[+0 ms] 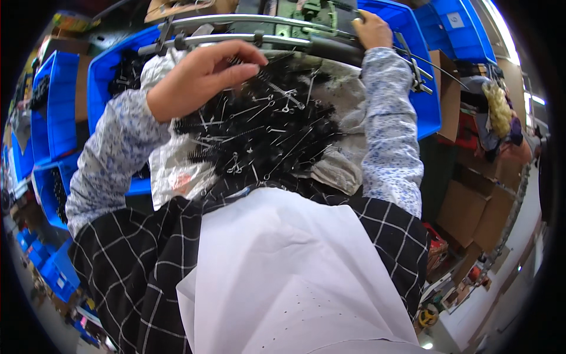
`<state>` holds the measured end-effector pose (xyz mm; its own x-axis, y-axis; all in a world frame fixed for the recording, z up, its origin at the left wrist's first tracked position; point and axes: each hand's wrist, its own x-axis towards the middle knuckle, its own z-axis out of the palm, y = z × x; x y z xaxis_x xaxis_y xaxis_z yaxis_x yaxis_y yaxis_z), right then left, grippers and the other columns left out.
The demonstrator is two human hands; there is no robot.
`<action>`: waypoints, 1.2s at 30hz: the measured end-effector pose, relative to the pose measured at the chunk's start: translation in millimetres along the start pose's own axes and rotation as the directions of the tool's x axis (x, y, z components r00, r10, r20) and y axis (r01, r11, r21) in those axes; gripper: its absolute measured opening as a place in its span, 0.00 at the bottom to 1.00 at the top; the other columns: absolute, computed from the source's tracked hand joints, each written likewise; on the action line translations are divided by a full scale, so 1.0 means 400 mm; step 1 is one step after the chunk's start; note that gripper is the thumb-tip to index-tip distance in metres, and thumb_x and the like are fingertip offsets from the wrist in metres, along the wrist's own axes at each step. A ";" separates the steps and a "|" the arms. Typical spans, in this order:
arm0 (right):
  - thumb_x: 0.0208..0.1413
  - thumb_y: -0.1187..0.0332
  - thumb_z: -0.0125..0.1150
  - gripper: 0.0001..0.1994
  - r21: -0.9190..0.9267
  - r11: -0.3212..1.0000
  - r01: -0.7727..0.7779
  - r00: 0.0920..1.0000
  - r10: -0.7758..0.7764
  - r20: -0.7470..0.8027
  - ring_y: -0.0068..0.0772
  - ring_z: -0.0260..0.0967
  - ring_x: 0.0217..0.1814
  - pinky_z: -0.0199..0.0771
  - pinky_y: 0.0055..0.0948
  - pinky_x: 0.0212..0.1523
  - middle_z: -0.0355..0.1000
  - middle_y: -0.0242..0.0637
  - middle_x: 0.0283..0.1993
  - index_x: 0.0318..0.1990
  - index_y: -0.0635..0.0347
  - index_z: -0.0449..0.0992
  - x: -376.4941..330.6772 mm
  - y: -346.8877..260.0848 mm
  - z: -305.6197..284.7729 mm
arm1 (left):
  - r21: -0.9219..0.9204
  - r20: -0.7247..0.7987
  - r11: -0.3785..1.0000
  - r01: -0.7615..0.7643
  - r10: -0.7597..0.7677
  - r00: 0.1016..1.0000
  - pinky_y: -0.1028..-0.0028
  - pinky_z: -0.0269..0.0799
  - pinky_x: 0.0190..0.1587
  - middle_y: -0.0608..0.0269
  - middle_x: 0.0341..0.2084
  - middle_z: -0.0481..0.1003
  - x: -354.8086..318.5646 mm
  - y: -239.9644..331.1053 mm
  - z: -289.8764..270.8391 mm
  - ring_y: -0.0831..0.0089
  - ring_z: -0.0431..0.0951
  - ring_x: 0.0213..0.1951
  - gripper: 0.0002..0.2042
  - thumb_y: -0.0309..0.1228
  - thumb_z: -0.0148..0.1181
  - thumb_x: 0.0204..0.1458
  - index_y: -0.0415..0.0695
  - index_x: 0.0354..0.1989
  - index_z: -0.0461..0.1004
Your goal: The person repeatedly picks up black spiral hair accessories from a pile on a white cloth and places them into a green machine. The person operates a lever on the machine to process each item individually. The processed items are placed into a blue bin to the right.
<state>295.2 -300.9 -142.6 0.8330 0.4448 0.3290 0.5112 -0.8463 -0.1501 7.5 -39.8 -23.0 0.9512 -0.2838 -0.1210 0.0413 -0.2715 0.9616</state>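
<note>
My left hand (209, 76) reaches over a heap of small black twisted-wire brushes (259, 133) with metal loop ends. Its thumb and fingers curl around one wire brush (280, 90), whose looped end points down to the right over the heap. At the far right, my right hand (374, 30) is closed beside the green machine (306, 10); a dark tip shows at its fingers, but what it grips is mostly hidden. Metal rails (247, 40) with a black sleeve (336, 49) run between the machine and the heap.
The heap lies on pale cloth and sacking (345, 100) close against my apron (277, 253). Blue bins stand left (56, 109) and far right (457, 26); a large blue tray (430, 106) reaches under the rails. Cardboard boxes (466, 206) are at right.
</note>
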 end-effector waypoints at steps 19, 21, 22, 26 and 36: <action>0.57 0.54 0.48 0.20 0.825 0.505 -0.255 0.708 -0.484 0.515 0.23 0.64 0.46 0.64 0.23 0.46 0.71 0.31 0.40 0.50 0.59 0.68 -0.184 -0.313 -0.338 | 0.306 -0.107 0.933 -0.189 0.231 0.967 0.80 0.69 0.39 0.62 0.37 0.67 0.043 0.013 0.032 0.78 0.70 0.38 0.11 0.26 0.53 0.52 0.40 0.43 0.64; 0.57 0.59 0.50 0.20 0.814 0.311 -0.491 0.595 -0.562 0.574 0.20 0.63 0.45 0.63 0.21 0.46 0.71 0.32 0.41 0.52 0.61 0.65 -0.232 -0.372 -0.317 | 0.415 -0.119 0.856 -0.307 0.386 0.915 0.70 0.67 0.40 0.56 0.33 0.66 0.053 0.020 0.043 0.60 0.70 0.38 0.10 0.25 0.56 0.46 0.41 0.38 0.66; 0.56 0.61 0.51 0.19 0.829 0.293 -0.476 0.637 -0.535 0.555 0.18 0.64 0.43 0.64 0.20 0.45 0.71 0.32 0.40 0.52 0.61 0.66 -0.251 -0.384 -0.298 | 0.434 -0.091 0.844 -0.316 0.390 0.916 0.69 0.67 0.39 0.55 0.35 0.67 0.053 0.016 0.044 0.60 0.71 0.38 0.11 0.26 0.56 0.46 0.40 0.38 0.65; 0.53 0.65 0.56 0.15 0.733 0.614 -0.291 0.775 -0.298 0.557 0.18 0.66 0.35 0.66 0.20 0.38 0.72 0.31 0.34 0.48 0.57 0.71 -0.211 -0.355 -0.257 | 0.511 -0.192 0.860 -0.011 0.126 0.973 0.68 0.69 0.38 0.50 0.37 0.69 0.003 0.001 0.028 0.58 0.73 0.39 0.18 0.40 0.58 0.47 0.38 0.38 0.64; 0.51 0.64 0.51 0.11 -0.080 0.997 0.002 0.999 -0.005 -0.040 0.37 0.70 0.38 0.69 0.36 0.42 0.73 0.33 0.33 0.42 0.44 0.75 -0.048 -0.109 -0.058 | 0.798 0.437 0.539 0.269 -0.825 0.358 0.68 0.72 0.36 0.50 0.26 0.75 -0.048 -0.017 -0.072 0.61 0.77 0.33 0.15 0.38 0.50 0.49 0.36 0.36 0.70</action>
<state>252.0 -279.5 -120.5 0.8213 0.4372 0.3665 0.4943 -0.8661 -0.0745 -2.2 -6.1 -20.1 0.1728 -0.2796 -0.9444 0.0340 -0.9566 0.2895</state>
